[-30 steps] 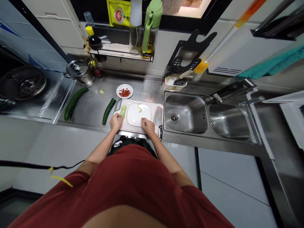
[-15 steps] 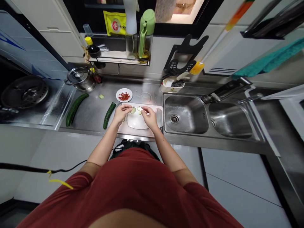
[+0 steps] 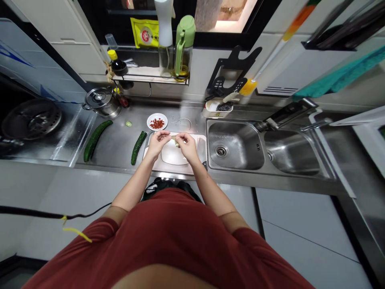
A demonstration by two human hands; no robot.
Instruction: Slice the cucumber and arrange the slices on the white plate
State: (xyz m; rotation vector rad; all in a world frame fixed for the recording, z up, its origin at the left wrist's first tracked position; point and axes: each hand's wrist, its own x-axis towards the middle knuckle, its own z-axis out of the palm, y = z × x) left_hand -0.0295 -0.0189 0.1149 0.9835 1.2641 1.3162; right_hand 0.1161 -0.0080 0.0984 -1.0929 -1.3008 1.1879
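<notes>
Over the cutting board [image 3: 199, 164] my left hand [image 3: 158, 143] and my right hand [image 3: 187, 147] meet almost fingertip to fingertip. Both are pinched around thin, pale green cucumber slices [image 3: 173, 138], seen nearly edge-on and partly hidden by the fingers. Below the hands, a white plate [image 3: 175, 156] rests on the board. A cut length of dark green cucumber [image 3: 138, 147] lies to the left of my left hand. Farther left is a longer, curved cucumber [image 3: 96, 140], with a small cucumber end [image 3: 128, 124] between and behind them.
A small white dish [image 3: 157, 122] of chopped red pieces stands behind the board. To the right is a double steel sink [image 3: 236, 158] with a faucet. A lidded pot [image 3: 100, 102] stands at back left, near the stove [image 3: 31, 118]. Bottles line a wall shelf [image 3: 144, 76].
My hands have come closer together, the left moving right. The slices, which faced the camera flat and apart, are now nearly edge-on between the fingertips.
</notes>
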